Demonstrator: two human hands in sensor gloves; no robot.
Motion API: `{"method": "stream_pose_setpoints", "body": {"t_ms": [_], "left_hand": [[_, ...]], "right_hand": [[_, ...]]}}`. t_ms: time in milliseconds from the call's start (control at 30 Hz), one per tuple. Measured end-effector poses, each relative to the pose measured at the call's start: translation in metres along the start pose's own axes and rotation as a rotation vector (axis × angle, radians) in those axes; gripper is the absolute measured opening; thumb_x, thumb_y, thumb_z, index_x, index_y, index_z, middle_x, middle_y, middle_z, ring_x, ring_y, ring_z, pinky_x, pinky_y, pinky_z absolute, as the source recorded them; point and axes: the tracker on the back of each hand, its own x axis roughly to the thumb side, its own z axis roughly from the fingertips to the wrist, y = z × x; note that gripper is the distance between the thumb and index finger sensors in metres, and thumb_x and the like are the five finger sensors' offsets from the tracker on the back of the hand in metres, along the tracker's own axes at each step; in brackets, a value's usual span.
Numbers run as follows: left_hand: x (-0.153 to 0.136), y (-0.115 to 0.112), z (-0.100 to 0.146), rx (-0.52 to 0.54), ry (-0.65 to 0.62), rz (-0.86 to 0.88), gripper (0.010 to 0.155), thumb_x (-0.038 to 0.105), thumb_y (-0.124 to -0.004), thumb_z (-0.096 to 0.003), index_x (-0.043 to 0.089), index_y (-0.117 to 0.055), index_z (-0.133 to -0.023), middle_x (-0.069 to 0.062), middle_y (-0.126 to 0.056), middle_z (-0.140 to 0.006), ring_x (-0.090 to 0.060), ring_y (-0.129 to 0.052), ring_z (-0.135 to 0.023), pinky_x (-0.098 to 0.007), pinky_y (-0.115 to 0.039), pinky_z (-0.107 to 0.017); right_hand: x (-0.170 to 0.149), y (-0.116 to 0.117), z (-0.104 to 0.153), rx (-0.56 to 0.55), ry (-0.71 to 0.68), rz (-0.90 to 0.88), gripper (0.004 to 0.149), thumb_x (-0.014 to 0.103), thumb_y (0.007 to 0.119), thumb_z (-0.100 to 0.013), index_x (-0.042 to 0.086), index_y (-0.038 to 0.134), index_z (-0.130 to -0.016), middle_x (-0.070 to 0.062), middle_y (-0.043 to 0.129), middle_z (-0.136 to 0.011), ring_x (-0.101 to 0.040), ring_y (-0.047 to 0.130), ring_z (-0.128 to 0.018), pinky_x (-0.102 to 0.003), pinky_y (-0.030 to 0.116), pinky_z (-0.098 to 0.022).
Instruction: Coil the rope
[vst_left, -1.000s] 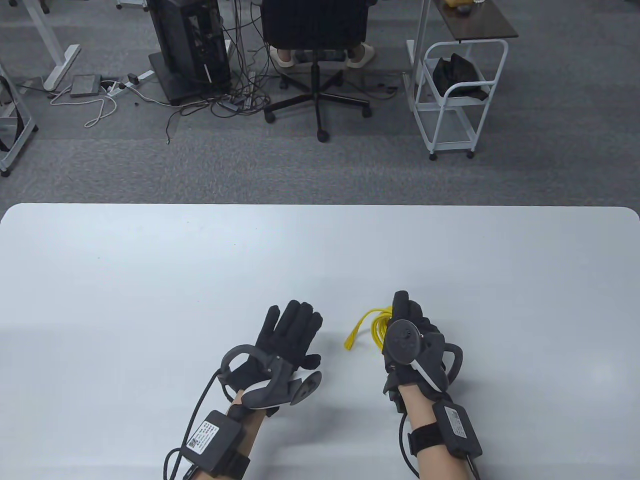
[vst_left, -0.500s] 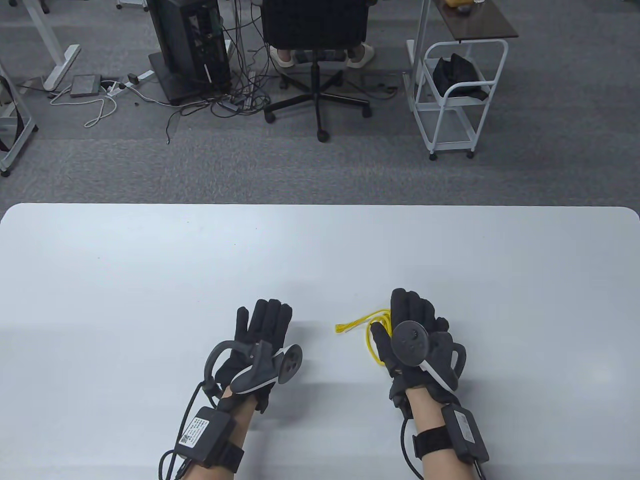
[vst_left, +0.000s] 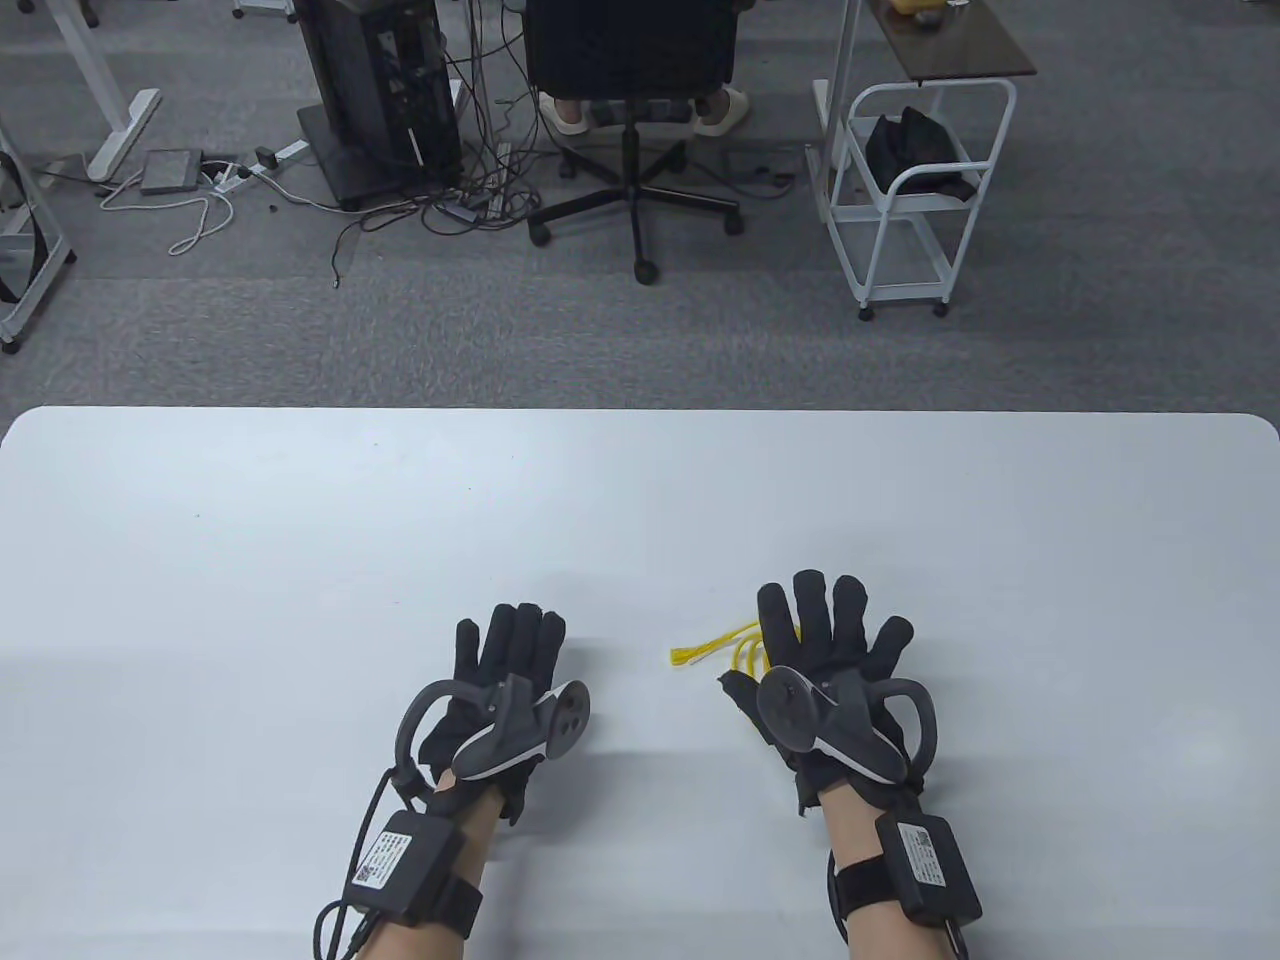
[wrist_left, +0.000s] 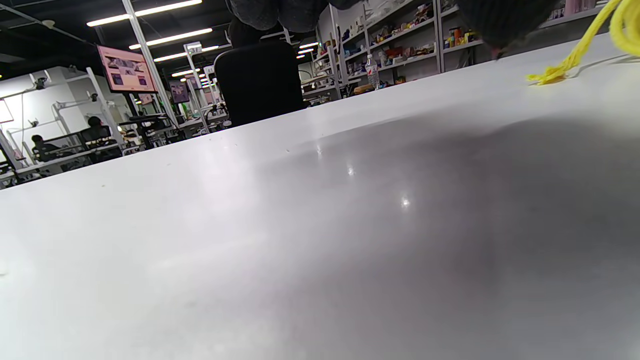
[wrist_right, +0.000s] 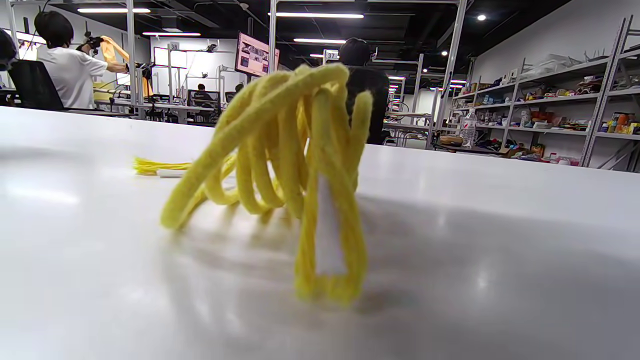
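The yellow rope (vst_left: 745, 652) lies in a small coil of several loops on the white table (vst_left: 300, 560), with its frayed end (vst_left: 688, 657) pointing left. My right hand (vst_left: 830, 630) is over the coil with its fingers spread, hiding most of it in the table view. In the right wrist view the coil (wrist_right: 290, 160) stands free on the table with no finger on it. My left hand (vst_left: 510, 655) lies flat and empty on the table, left of the rope and apart from it. The frayed end also shows in the left wrist view (wrist_left: 550, 76).
The table's far edge (vst_left: 640, 412) lies well beyond the hands. Past it, on the floor, stand an office chair (vst_left: 630, 60), a computer tower (vst_left: 375, 90) with cables, and a white cart (vst_left: 920, 190).
My right hand has opened from a grip on the coil and spread its fingers, letting the rope go. My left hand has drawn back to the left and flattened.
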Motion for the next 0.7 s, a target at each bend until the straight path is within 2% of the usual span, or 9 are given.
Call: {"method": "stream_pose_setpoints", "body": {"t_ms": [400, 700], "left_hand": [[0.008, 0.01, 0.004, 0.032, -0.025, -0.006, 0.082, 0.066, -0.05, -0.0547, 0.021, -0.029, -0.12, -0.012, -0.031, -0.129, -0.037, -0.038, -0.119, -0.06, -0.031, -0.078], [0.029, 0.024, 0.008, 0.037, -0.08, -0.03, 0.082, 0.066, -0.05, -0.0546, 0.023, -0.028, -0.12, -0.01, -0.029, -0.129, -0.036, -0.036, -0.12, -0.06, -0.029, -0.079]], "right_hand": [[0.011, 0.003, 0.001, 0.027, -0.033, 0.02, 0.086, 0.07, 0.051, -0.057, 0.021, 0.01, -0.114, -0.022, 0.001, -0.119, -0.063, 0.01, -0.104, -0.089, 0.021, -0.061], [0.008, 0.015, -0.001, 0.1, 0.001, 0.028, 0.085, 0.07, 0.052, -0.057, 0.021, 0.012, -0.114, -0.023, 0.002, -0.119, -0.063, 0.011, -0.104, -0.089, 0.021, -0.061]]}}
